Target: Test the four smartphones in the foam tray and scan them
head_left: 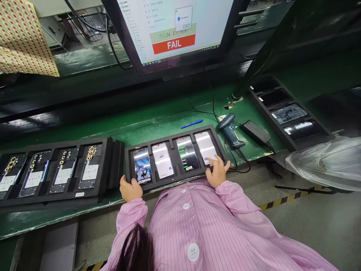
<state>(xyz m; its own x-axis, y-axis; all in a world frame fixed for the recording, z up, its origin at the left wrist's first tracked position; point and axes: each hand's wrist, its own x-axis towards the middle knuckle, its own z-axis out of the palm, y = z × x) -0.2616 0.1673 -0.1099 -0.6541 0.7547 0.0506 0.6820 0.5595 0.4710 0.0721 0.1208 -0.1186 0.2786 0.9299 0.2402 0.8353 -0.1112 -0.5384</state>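
Note:
A black tray point(173, 180) lies at the bench's front edge, with several lit smartphones face up in its slots. My left hand point(131, 189) grips the tray's front left corner, thumb along the front rim. My right hand point(217, 171) is at the right end with fingers spread, a fingertip touching the lower screen of the rightmost smartphone point(205, 145). Beside it lies a dark smartphone point(187, 150) showing green bars. A smartphone with a white screen point(163, 158) comes before that, and the leftmost smartphone point(142, 162) shows app icons.
Stacked trays point(103, 169) at left hold opened phones, backs up. Behind my tray are a blue pen point(191, 124), a barcode scanner point(231, 131) and a black power adapter point(256, 132). Another tray point(296, 141) stands at right, near clear plastic point(327, 163). The monitor point(180, 34) reads FAIL.

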